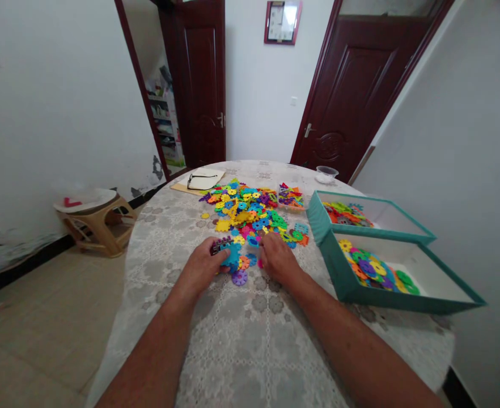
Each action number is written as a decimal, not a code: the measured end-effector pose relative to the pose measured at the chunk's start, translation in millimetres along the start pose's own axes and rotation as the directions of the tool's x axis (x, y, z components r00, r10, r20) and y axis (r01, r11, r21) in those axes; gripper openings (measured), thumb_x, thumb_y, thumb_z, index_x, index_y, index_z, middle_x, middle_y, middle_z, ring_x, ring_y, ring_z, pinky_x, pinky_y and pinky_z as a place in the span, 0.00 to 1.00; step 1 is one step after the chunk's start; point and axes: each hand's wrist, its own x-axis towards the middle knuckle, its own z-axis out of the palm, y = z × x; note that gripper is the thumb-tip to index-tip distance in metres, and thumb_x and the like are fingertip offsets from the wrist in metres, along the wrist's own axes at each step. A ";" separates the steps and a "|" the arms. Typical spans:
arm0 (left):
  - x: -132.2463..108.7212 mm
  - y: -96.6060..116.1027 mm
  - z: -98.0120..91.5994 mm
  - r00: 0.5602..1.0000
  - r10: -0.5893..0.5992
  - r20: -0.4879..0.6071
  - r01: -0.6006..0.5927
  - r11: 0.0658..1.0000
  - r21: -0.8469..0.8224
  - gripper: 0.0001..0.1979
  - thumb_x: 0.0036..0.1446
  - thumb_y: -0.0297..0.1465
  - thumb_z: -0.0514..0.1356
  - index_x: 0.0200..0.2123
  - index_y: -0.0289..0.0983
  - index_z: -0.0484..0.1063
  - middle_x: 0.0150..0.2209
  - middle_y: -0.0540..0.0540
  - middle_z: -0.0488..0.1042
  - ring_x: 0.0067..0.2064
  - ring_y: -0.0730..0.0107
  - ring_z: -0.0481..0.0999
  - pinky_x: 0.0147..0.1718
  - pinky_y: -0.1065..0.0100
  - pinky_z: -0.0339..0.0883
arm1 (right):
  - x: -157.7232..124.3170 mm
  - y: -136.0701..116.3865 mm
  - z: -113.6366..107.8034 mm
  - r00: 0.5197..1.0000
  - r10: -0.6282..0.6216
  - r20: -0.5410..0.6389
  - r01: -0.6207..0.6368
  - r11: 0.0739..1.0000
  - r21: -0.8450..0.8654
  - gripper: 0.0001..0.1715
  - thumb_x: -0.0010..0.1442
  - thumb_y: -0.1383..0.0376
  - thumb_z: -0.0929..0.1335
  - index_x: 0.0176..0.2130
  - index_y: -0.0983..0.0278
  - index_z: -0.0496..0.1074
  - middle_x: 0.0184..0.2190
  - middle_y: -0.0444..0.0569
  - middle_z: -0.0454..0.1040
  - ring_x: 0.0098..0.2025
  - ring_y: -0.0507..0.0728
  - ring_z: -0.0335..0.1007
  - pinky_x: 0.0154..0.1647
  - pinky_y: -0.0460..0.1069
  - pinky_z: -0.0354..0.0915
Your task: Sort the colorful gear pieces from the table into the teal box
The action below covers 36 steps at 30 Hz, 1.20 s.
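Note:
My left hand [205, 263] is closed around a blue plastic gear piece [233, 256], with a dark purple toothed piece [221, 245] beside it at the fingertips. Just to the right, my right hand [278, 258] has its fingers pinched at a smaller blue piece [253, 242]; the grip itself is partly hidden. Below the left fingers a purple gear [240, 277] lies on the cloth, and an orange gear [244, 262] sits close by. Behind both hands spreads a heap of colourful plastic gears [250, 207].
Two teal-edged box halves [343, 277] holding more gears stand at the right. A small clear tray of pieces [291, 198] is behind the heap. Glasses [202, 181] rest on papers at the back left. A clear bowl [326, 173] stands near the far edge, and a stool [99, 221] is left of the table.

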 end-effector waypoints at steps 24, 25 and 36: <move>0.8 6.8 8.5 0.995 -0.091 0.050 0.086 0.992 0.095 0.25 0.59 0.35 0.66 0.60 0.40 0.70 0.43 0.43 0.79 0.37 0.61 0.82 0.28 0.65 0.80 | -6.0 -25.1 -3.7 0.943 0.328 0.051 -0.270 0.669 0.693 0.06 0.69 0.59 0.60 0.44 0.58 0.62 0.36 0.46 0.77 0.32 0.55 0.76 0.33 0.50 0.72; 1.5 7.4 9.0 0.992 -0.109 0.061 0.104 0.991 0.087 0.26 0.59 0.36 0.66 0.61 0.40 0.70 0.43 0.43 0.80 0.37 0.60 0.83 0.29 0.65 0.80 | -7.5 -28.0 -3.5 0.972 0.231 -0.029 -0.169 0.784 0.597 0.06 0.69 0.61 0.60 0.45 0.58 0.63 0.42 0.50 0.77 0.39 0.57 0.77 0.40 0.52 0.73; -2.2 8.9 9.9 0.977 -0.080 0.199 0.091 0.995 -0.047 0.30 0.55 0.48 0.70 0.56 0.38 0.74 0.39 0.41 0.83 0.37 0.56 0.84 0.34 0.60 0.82 | -8.9 -33.0 0.9 0.959 -0.278 -0.061 0.285 0.930 0.232 0.10 0.68 0.66 0.64 0.50 0.62 0.65 0.57 0.62 0.70 0.62 0.63 0.66 0.59 0.58 0.69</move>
